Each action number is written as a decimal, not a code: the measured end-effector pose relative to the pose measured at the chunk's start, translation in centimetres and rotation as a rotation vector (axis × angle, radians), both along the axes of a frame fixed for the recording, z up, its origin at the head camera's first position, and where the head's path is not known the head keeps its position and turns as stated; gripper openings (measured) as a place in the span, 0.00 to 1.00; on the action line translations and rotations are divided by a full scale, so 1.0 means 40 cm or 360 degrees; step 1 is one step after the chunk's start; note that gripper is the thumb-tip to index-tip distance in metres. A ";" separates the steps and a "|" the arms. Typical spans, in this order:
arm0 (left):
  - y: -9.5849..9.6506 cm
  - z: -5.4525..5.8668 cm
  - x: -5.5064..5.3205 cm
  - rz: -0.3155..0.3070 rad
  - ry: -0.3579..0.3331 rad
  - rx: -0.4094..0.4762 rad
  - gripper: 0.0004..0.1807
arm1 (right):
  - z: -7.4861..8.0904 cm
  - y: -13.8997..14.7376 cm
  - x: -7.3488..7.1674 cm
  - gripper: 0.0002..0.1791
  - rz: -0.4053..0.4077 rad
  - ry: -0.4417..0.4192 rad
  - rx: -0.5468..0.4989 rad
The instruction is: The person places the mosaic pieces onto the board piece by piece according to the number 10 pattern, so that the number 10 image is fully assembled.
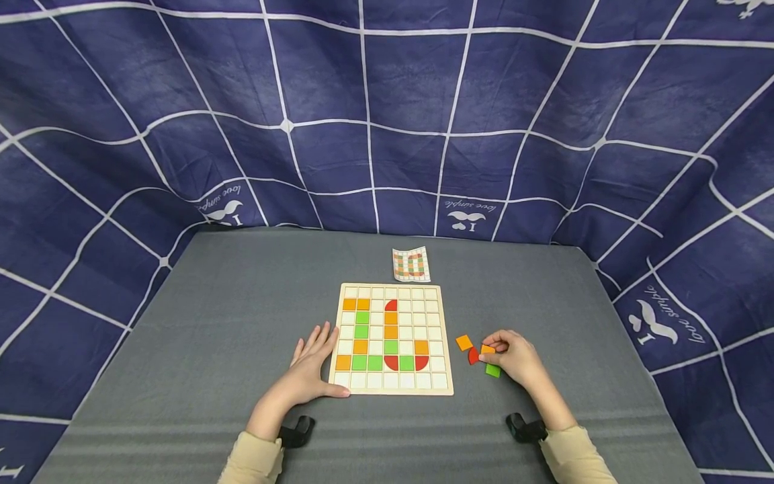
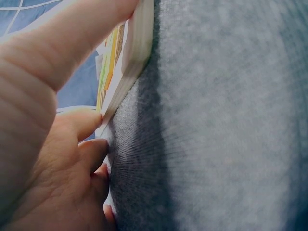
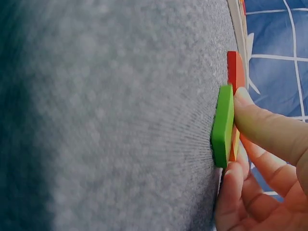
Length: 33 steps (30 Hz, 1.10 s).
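Observation:
A pale wooden grid board (image 1: 446,336) lies on the table, with orange, green and red pieces in some of its cells. My left hand (image 1: 310,368) rests along the board's left side, fingers spread and straight, thumb at the near left corner. Right of the board, my right hand (image 1: 515,357) pinches an orange square tile (image 1: 487,349) between thumb and fingers, low over the table. Close about it lie another orange tile (image 1: 463,343), a red quarter-round piece (image 1: 474,355) and a green tile (image 1: 493,370). In the right wrist view the green tile (image 3: 223,127) partly hides the orange one.
A small printed pattern card (image 1: 411,264) with curled edges lies just beyond the board. Grey cloth covers the table (image 1: 260,289). A dark blue curtain with white lines (image 1: 399,161) hangs around the back and sides.

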<state>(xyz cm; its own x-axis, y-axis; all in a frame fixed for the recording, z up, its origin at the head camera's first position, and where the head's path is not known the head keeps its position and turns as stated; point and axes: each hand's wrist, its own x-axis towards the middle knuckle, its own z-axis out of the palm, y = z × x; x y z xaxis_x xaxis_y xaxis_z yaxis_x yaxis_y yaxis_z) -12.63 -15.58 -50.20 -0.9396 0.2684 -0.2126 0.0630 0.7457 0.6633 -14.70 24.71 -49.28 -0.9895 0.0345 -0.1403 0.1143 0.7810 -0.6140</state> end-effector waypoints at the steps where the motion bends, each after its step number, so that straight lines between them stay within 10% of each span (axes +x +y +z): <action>1: 0.000 0.001 0.000 0.0002 0.0000 0.0001 0.70 | 0.001 0.000 0.000 0.14 0.0003 -0.0002 -0.0012; 33: -0.001 0.002 0.000 0.0001 -0.0007 0.0022 0.69 | 0.036 -0.064 -0.063 0.18 -0.0147 -0.0112 -0.0692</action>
